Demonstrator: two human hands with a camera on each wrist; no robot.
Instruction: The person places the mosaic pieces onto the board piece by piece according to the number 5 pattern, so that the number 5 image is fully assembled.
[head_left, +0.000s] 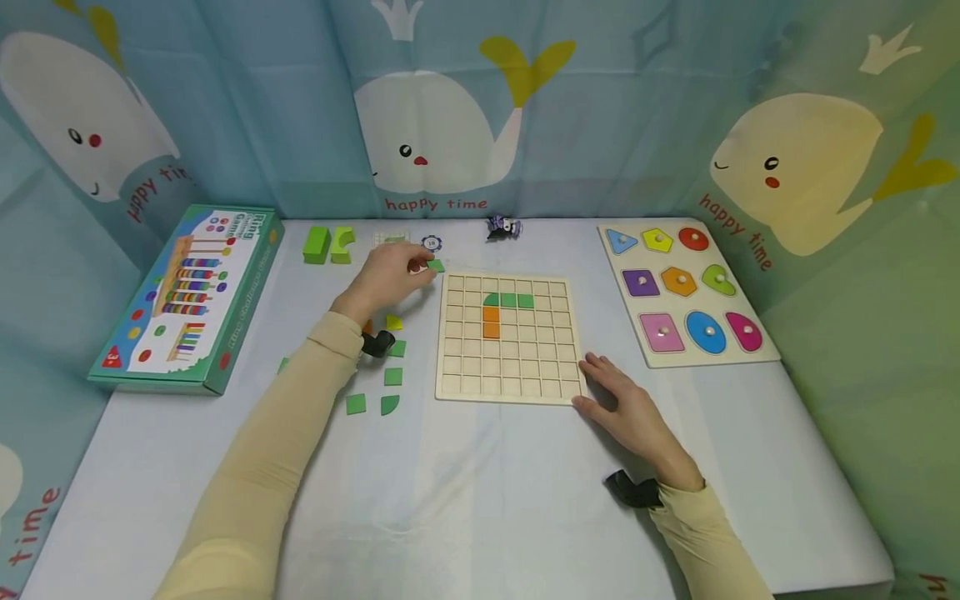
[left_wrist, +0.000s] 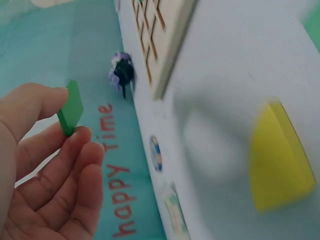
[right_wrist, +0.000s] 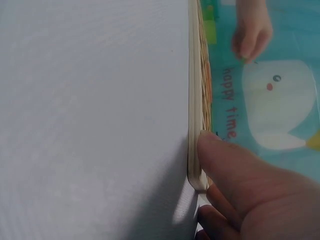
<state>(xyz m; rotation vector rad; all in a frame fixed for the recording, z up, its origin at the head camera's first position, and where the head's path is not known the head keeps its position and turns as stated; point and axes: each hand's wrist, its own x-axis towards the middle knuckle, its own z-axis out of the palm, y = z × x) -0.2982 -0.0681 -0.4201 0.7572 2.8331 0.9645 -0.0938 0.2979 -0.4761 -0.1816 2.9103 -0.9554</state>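
Note:
My left hand pinches a green tile between thumb and fingertips, raised above the table by the far left corner of a wooden grid board. In the board lie a green quarter-round tile, two green squares in a row beside it, and two orange tiles below. With loosely extended fingers, my right hand touches the board's near right corner; in the right wrist view its thumb rests on the edge. Loose green tiles and a yellow tile lie near my left forearm.
A boxed ring game lies at the left. Green blocks, a small patterned card, a round token and a dark purple figurine stand along the back. A shape puzzle board lies at the right. Whale-print curtains surround the table.

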